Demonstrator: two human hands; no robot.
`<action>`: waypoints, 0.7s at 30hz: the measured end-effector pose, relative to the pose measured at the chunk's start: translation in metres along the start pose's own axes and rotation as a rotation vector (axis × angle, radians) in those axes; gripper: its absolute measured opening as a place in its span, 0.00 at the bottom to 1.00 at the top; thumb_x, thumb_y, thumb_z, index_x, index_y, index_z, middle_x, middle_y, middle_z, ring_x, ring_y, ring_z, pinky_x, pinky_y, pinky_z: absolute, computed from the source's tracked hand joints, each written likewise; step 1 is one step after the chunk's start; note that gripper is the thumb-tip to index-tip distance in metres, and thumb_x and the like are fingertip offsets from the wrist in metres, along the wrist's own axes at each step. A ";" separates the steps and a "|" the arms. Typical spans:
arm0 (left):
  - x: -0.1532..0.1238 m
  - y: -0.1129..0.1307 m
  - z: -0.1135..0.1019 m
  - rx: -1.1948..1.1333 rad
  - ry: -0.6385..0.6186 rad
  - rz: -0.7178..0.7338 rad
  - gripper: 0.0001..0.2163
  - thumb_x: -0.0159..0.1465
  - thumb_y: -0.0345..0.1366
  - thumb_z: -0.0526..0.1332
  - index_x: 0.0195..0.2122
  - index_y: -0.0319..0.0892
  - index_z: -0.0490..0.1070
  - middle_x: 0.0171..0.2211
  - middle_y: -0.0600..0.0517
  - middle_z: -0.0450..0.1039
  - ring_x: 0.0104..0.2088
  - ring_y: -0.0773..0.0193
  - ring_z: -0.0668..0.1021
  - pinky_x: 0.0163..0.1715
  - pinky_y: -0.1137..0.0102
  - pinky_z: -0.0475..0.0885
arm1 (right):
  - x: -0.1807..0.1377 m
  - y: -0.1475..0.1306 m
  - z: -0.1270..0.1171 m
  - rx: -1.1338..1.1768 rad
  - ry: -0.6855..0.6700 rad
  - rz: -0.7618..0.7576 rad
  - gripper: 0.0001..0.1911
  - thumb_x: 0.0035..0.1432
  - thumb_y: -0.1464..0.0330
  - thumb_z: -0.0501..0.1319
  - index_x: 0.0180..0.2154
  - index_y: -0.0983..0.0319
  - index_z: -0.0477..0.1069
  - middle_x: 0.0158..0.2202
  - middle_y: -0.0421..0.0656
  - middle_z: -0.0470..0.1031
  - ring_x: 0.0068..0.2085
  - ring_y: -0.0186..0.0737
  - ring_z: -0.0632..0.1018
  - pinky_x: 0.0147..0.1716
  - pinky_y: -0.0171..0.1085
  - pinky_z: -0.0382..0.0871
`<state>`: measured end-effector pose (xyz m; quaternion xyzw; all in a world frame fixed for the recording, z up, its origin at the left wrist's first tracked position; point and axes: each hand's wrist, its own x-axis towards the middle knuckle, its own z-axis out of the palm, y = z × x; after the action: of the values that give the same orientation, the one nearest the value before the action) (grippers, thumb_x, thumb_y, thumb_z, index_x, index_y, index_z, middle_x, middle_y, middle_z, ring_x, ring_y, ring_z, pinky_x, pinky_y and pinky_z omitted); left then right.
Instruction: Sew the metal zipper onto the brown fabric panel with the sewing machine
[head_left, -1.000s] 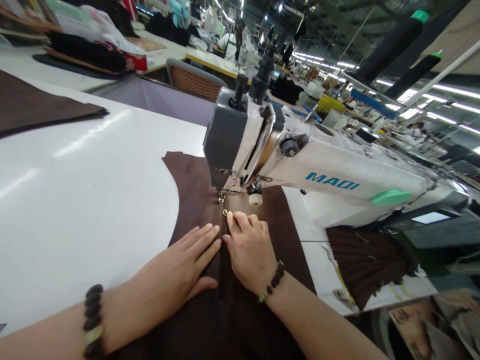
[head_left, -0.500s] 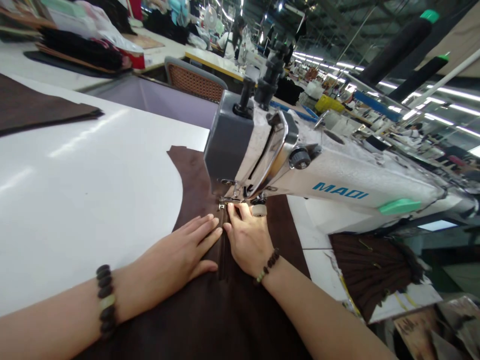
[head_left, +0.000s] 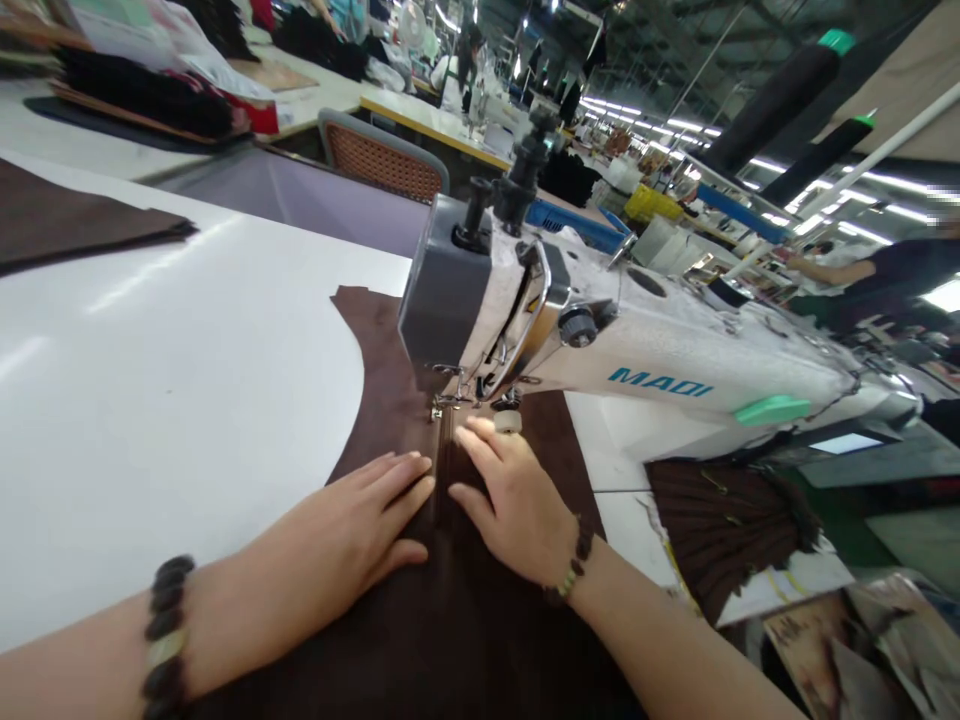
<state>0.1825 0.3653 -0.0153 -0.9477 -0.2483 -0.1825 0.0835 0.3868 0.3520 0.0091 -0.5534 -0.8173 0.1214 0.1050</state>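
Hiding the needle, the sewing machine [head_left: 600,340] head overhangs brown fabric [head_left: 390,390].

Hands [head_left: 442,510] flat — brown fabric [head_left: 390,390]

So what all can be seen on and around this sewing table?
sewing machine: one, white and grey, right of centre on the table
brown fabric: one piece, dark brown, under the machine's foot and both hands
zipper: one, brown, running between the hands
table: one, white
folded fabric: one, dark brown, far left
pleated fabric: one bundle, brown, right edge
chair: one, brown mesh, behind the table
bead bracelets: two, dark, on the wrists
left hand: flat on fabric
right hand: flat beside the zipper
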 end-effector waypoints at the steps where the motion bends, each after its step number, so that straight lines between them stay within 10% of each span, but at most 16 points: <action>1: -0.004 0.006 -0.002 0.015 0.024 0.007 0.27 0.71 0.45 0.39 0.48 0.31 0.72 0.47 0.38 0.73 0.47 0.51 0.76 0.46 0.60 0.74 | -0.008 -0.001 0.002 -0.009 -0.028 -0.029 0.26 0.63 0.65 0.56 0.60 0.67 0.59 0.62 0.51 0.60 0.62 0.50 0.61 0.61 0.56 0.55; 21: -0.025 0.030 -0.001 0.022 0.075 0.068 0.19 0.71 0.42 0.45 0.50 0.40 0.72 0.51 0.44 0.73 0.51 0.55 0.74 0.50 0.61 0.70 | -0.021 0.011 0.007 -0.042 -0.179 -0.109 0.27 0.65 0.61 0.54 0.63 0.62 0.56 0.67 0.46 0.48 0.67 0.46 0.50 0.62 0.62 0.44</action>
<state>0.1768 0.3277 -0.0260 -0.9470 -0.2149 -0.2121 0.1094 0.4017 0.3361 -0.0022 -0.4973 -0.8546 0.1473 0.0263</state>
